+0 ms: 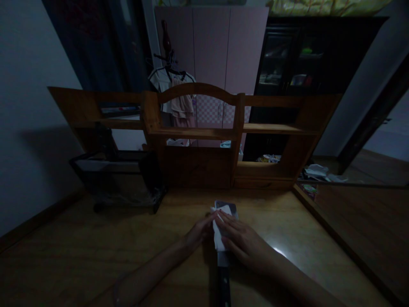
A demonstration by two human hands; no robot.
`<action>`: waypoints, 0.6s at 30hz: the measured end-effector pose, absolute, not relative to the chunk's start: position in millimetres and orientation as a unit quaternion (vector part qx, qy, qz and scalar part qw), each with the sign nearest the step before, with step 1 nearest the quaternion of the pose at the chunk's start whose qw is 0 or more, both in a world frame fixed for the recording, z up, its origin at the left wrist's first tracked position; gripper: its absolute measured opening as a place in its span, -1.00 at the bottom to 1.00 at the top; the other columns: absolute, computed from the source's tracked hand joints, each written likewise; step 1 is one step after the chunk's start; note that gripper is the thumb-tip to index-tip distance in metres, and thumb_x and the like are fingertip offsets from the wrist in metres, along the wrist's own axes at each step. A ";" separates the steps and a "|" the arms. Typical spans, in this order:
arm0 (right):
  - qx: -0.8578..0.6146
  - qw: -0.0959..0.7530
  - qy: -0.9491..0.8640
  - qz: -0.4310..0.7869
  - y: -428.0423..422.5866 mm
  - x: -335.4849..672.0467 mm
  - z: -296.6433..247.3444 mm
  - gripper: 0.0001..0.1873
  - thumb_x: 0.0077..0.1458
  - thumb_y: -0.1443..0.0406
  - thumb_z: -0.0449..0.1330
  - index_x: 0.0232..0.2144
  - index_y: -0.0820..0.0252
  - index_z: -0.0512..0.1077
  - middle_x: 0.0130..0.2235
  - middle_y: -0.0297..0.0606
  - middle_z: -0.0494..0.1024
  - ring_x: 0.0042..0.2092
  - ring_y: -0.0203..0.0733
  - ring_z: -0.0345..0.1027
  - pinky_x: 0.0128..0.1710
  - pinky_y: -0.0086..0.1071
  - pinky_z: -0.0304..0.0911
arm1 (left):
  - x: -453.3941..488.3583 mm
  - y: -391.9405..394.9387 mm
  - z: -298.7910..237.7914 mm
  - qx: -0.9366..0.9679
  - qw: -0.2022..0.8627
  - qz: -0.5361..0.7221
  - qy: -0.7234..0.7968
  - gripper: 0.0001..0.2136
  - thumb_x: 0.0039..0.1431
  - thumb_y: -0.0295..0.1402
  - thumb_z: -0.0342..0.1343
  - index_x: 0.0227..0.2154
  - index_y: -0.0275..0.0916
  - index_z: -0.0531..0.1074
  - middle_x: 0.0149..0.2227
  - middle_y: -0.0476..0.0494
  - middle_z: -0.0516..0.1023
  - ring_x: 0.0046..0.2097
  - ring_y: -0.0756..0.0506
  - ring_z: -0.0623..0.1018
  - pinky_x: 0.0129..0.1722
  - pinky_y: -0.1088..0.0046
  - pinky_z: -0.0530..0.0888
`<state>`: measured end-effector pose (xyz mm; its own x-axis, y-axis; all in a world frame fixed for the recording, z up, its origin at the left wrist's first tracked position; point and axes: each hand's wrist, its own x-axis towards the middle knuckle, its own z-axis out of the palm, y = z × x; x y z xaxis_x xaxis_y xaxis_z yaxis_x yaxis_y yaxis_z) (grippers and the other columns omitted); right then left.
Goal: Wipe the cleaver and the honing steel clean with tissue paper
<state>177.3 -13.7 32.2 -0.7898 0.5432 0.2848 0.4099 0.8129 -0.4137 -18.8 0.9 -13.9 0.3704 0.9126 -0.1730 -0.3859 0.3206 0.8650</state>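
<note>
A large knife lies on the wooden desk (pixel 96 256), its wide blade (pixel 230 207) pointing away from me and its dark handle (pixel 224 283) toward me. A white cloth or tissue (pixel 220 232) is draped over the blade. My left hand (pixel 198 232) rests at the cloth's left edge with its fingers stretched onto it. My right hand (pixel 244 243) lies flat over the cloth and blade, fingers extended and pressing down. The room is dim.
A wooden shelf unit (pixel 194 132) stands at the back of the desk. A dark wire rack (pixel 118 175) sits at the back left. Crumpled papers (pixel 316 172) lie at the right. A pink wardrobe with hanging clothes (pixel 179 98) stands behind.
</note>
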 end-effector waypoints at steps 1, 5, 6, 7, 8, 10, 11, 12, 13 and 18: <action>-0.256 0.194 -0.932 0.167 -13.3 177.8 32.3 -0.43 0.30 0.23 -0.13 0.30 0.07 -0.15 0.33 -0.34 -0.15 0.32 -0.10 -0.26 0.28 -0.12 -0.15 | -19.0 1.8 -12.2 0.364 0.748 0.449 0.327 -0.61 0.14 -0.10 0.05 -0.14 -0.32 0.48 -0.23 -0.21 0.56 -0.19 -0.13 0.52 -0.14 0.41 0.35; -0.295 0.184 -0.925 0.150 -3.7 183.6 21.9 -0.46 0.29 0.21 -0.11 0.28 0.09 -0.06 0.30 -0.29 -0.02 0.30 -0.10 -0.15 0.27 -0.13 -0.09 | -19.8 4.5 1.3 0.289 0.790 0.465 0.277 -0.63 0.21 -0.17 -0.02 -0.20 -0.41 0.48 -0.26 -0.29 0.56 -0.21 -0.13 0.54 -0.09 0.38 0.37; -0.311 0.186 -0.921 0.142 -0.3 185.5 17.7 -0.46 0.29 0.20 -0.10 0.27 0.10 -0.03 0.30 -0.27 0.01 0.29 -0.09 -0.11 0.26 -0.11 -0.07 | -20.1 5.0 4.4 0.276 0.795 0.467 0.271 -0.63 0.21 -0.18 -0.02 -0.20 -0.43 0.48 -0.25 -0.31 0.56 -0.20 -0.13 0.54 -0.07 0.37 0.37; -0.326 0.188 -0.917 0.131 2.9 187.5 13.6 -0.47 0.29 0.19 -0.10 0.27 0.11 -0.02 0.29 -0.24 0.03 0.28 -0.06 -0.07 0.25 -0.08 -0.05 | -20.4 5.4 6.6 0.267 0.798 0.469 0.266 -0.62 0.21 -0.18 -0.01 -0.18 -0.44 0.47 -0.23 -0.32 0.56 -0.19 -0.14 0.54 -0.05 0.37 0.37; -0.340 0.193 -0.912 0.120 5.6 189.2 9.8 -0.46 0.28 0.19 -0.09 0.27 0.12 -0.01 0.29 -0.21 0.03 0.28 -0.05 -0.06 0.24 -0.06 -0.03 | -20.9 5.7 7.9 0.262 0.801 0.471 0.263 -0.62 0.21 -0.18 -0.01 -0.17 -0.45 0.46 -0.22 -0.33 0.56 -0.18 -0.14 0.54 -0.04 0.36 0.37; -0.367 0.203 -0.902 0.104 9.2 191.8 4.2 -0.46 0.29 0.18 -0.10 0.27 0.13 -0.02 0.30 -0.19 0.01 0.28 -0.03 -0.08 0.23 -0.05 0.00 | -21.8 6.4 7.4 0.261 0.801 0.471 0.263 -0.60 0.21 -0.18 -0.01 -0.17 -0.48 0.46 -0.22 -0.34 0.56 -0.19 -0.14 0.54 -0.05 0.36 0.38; -0.377 0.207 -0.897 0.100 10.0 192.4 2.4 -0.45 0.29 0.17 -0.11 0.28 0.13 -0.03 0.30 -0.19 -0.01 0.29 -0.03 -0.11 0.23 -0.06 0.01 | -22.3 6.7 6.2 0.262 0.800 0.471 0.263 -0.60 0.21 -0.17 0.00 -0.17 -0.48 0.46 -0.22 -0.35 0.56 -0.19 -0.14 0.54 -0.06 0.36 0.39; -0.386 0.209 -0.893 0.098 10.3 192.6 1.2 -0.44 0.29 0.16 -0.11 0.28 0.13 -0.05 0.31 -0.19 -0.03 0.30 -0.03 -0.14 0.23 -0.06 0.00 | -22.6 7.0 4.8 0.263 0.799 0.472 0.263 -0.60 0.21 -0.17 0.00 -0.17 -0.48 0.46 -0.22 -0.35 0.55 -0.19 -0.14 0.54 -0.06 0.36 0.39; -0.393 0.209 -0.890 0.097 10.2 192.4 0.5 -0.43 0.29 0.15 -0.12 0.29 0.13 -0.07 0.31 -0.20 -0.05 0.31 -0.03 -0.18 0.24 -0.05 -0.02 | -22.8 7.2 3.3 0.264 0.799 0.474 0.260 -0.60 0.21 -0.18 0.00 -0.17 -0.49 0.46 -0.21 -0.36 0.55 -0.19 -0.14 0.54 -0.06 0.36 0.39; -0.386 0.182 -0.898 0.108 6.7 186.7 4.1 -0.36 0.28 0.08 -0.11 0.30 0.09 -0.21 0.34 -0.27 -0.21 0.33 -0.03 -0.36 0.27 -0.01 -0.15 | -22.0 8.2 -0.6 0.257 0.798 0.484 0.250 -0.65 0.20 -0.22 0.03 -0.16 -0.46 0.45 -0.20 -0.34 0.55 -0.17 -0.14 0.54 -0.04 0.35 0.38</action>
<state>186.7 6.7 4.1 -0.6362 0.7320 0.2438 0.6530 0.6792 -0.3351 -22.0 8.2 -0.6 0.4069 0.9008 -0.1514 -0.6437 0.4004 0.6522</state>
